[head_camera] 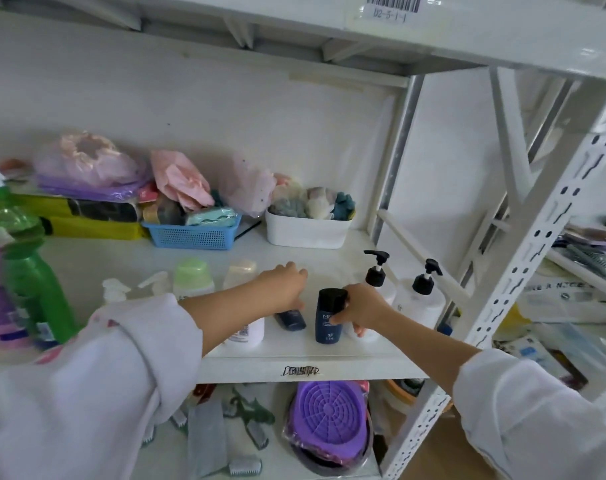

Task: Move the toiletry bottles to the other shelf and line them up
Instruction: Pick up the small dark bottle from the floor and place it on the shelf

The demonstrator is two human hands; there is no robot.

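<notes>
On the white shelf (294,362) my right hand (362,308) grips a dark blue bottle with a black cap (329,317), standing upright near the front edge. My left hand (284,285) lies over a second dark blue bottle (291,320), fingers curled on its top. Two white pump bottles with black pumps (421,299) stand to the right; the nearer one (377,271) is partly hidden behind my right hand. A white bottle (247,336) sits under my left forearm. Green-capped (193,277) and cream-capped (240,271) bottles stand behind my arm, with white pump heads (116,289) further left.
A blue basket (194,233) and a white tub (306,232) of sponges stand at the back, with bags and yellow packs to the left. Green spray bottles (28,271) stand at the far left. A purple round item (329,419) lies on the shelf below. A perforated shelf post (523,268) rises on the right.
</notes>
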